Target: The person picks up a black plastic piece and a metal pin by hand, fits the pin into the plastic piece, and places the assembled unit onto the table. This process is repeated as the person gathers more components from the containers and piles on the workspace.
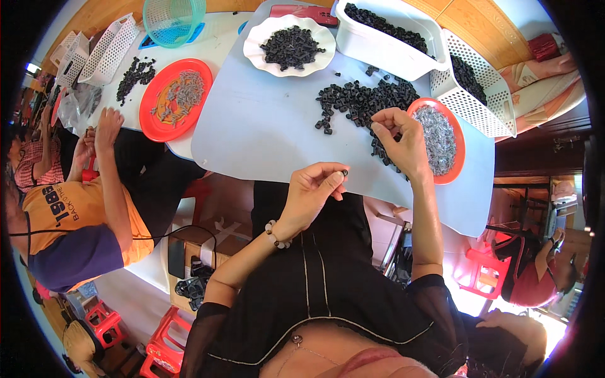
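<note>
My left hand [314,194], with a beaded bracelet at the wrist, is held in front of the table's near edge. Its thumb and index finger pinch a small black plastic piece [344,172]. My right hand [403,140] is above the right side of a loose pile of small black pieces [359,101], thumb and fingertips drawn together. Whatever may be between those fingertips is hidden. Right beside this hand, an orange bowl [460,149] holds many small clear pieces [436,135], and my wrist overlaps its near left side.
On the pale blue tabletop [265,126] are a scalloped white plate [253,48] of black pieces, a white bin [384,60] and a perforated white basket [472,110]. A red plate [149,104] with small grey pieces lies left. A co-worker in orange [82,208] sits there, hands raised.
</note>
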### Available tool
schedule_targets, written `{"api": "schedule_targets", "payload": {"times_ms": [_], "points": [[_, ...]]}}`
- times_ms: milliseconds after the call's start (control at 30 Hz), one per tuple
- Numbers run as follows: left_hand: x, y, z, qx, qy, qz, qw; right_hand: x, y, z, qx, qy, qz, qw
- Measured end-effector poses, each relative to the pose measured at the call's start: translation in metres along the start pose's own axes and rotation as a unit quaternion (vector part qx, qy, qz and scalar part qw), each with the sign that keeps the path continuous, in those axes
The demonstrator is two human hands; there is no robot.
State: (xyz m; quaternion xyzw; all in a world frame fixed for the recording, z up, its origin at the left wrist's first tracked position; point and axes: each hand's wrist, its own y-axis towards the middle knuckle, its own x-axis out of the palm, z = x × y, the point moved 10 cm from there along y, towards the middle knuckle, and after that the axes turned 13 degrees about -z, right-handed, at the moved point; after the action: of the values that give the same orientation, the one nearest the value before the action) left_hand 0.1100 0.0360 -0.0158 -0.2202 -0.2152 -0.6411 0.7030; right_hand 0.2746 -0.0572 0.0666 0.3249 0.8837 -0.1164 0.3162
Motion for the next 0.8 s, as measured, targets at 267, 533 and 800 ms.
{"api": "schedule_targets", "payload": {"times_ms": [267,533,800], "points": [[0.01,0.001,0.022,0.07,0.054,0.0,0.996,0.036,-0.041,0.0,-0.01,0.391,-0.102,0.915],[0.023,-0.004,0.025,0.082,0.096,-0.024,0.992,0.062,-0.068,0.012,-0.01,0.493,-0.11,0.863],[0.033,-0.009,0.028,0.096,0.151,-0.037,0.983,0.064,-0.075,0.008,-0.026,0.505,-0.132,0.853]]}}
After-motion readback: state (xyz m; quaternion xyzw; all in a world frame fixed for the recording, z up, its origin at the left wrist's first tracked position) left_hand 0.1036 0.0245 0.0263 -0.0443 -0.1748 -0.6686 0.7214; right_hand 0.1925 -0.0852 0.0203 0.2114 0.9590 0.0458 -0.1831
